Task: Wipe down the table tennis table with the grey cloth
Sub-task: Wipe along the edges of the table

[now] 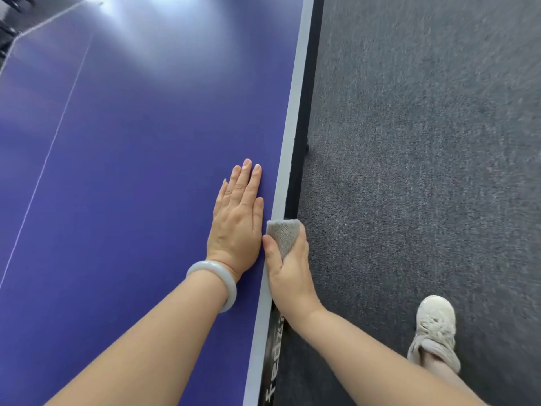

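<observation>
Your left hand point(237, 218) lies flat on the blue top of the table point(140, 159), just left of centre in the frame, palm down with the fingers straight and together, gripping nothing. A pale bangle point(215, 281) sits on that wrist. The fingertips point toward the top of the frame, and the hand's outer side lies just beside the white edge line point(292, 118) that runs from the upper middle of the frame down to the lower middle.

Your right hand point(288, 271) is right beside it at the table's edge, clenched around the grey cloth point(284, 234). The thumb lies on top of the cloth, and the folded end sticks out ahead of the thumb, draped over the white line and the black side rim point(304, 118). The other fingers are hidden below the edge.

A thin white centre line point(52, 148) crosses the left of the frame. Dark grey carpet point(424, 142) fills the right half, and a light-coloured shoe point(434, 332) stands on it at the lower right.
</observation>
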Motion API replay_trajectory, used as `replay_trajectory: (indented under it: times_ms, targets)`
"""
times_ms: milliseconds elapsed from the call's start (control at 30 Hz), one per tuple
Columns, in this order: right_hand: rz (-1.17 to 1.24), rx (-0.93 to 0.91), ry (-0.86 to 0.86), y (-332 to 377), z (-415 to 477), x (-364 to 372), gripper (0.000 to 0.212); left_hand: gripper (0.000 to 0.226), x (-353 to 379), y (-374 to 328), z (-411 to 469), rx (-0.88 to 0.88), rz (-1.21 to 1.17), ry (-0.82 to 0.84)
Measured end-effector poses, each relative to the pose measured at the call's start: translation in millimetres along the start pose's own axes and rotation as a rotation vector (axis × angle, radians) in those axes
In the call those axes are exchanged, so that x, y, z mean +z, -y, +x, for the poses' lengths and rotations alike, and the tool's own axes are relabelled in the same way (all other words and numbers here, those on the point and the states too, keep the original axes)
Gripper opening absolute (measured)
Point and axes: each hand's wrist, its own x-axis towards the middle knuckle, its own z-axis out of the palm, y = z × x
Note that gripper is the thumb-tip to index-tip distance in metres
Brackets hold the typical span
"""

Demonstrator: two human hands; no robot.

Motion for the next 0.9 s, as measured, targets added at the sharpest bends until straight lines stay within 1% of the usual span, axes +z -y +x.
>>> replay_trajectory:
  times_ms: [100, 200, 267, 400, 467, 533, 667, 733, 800, 900]
  targets:
    - [-0.025, -0.015, 0.002, -4, 1, 0, 0.076, 0.048, -3, -5, -4, 0.005, 0.058, -0.025]
    - [-0.041, -0.021, -0.007, -3, 3, 0, 0.074, 0.045, -9, -10, -16, -0.060, 0.159, -0.033]
    - [-0.049, -0.017, -0.015, -3, 4, 0, 0.071, 0.045, -13, -13, -39, -0.093, 0.153, -0.011]
    - [-0.018, -0.001, 0.000, 1, 2, 1, 0.072, 0.048, -23, -10, -111, -0.068, 0.144, 0.044]
    - [-0.015, 0.005, 0.002, 2, 2, 1, 0.071, 0.056, -20, -9, -140, -0.068, 0.149, 0.083]
    - [-0.010, 0.008, 0.001, 2, 2, 1, 0.069, 0.063, -10, -9, -152, -0.094, 0.131, 0.104]
    - [0.002, 0.006, -0.011, 2, 2, 1, 0.065, 0.061, 0, -10, -151, -0.136, 0.112, 0.059]
    - [0.049, 0.016, -0.055, 4, 1, 5, 0.062, 0.060, -1, -9, -153, -0.131, 0.101, 0.055]
    - [0.084, 0.040, -0.145, 4, -7, 14, 0.062, 0.058, 0, -8, -154, -0.131, 0.085, 0.048]
    - [0.056, 0.081, -0.247, -13, -47, 30, 0.062, 0.056, 1, -9, -153, -0.132, 0.063, 0.023]
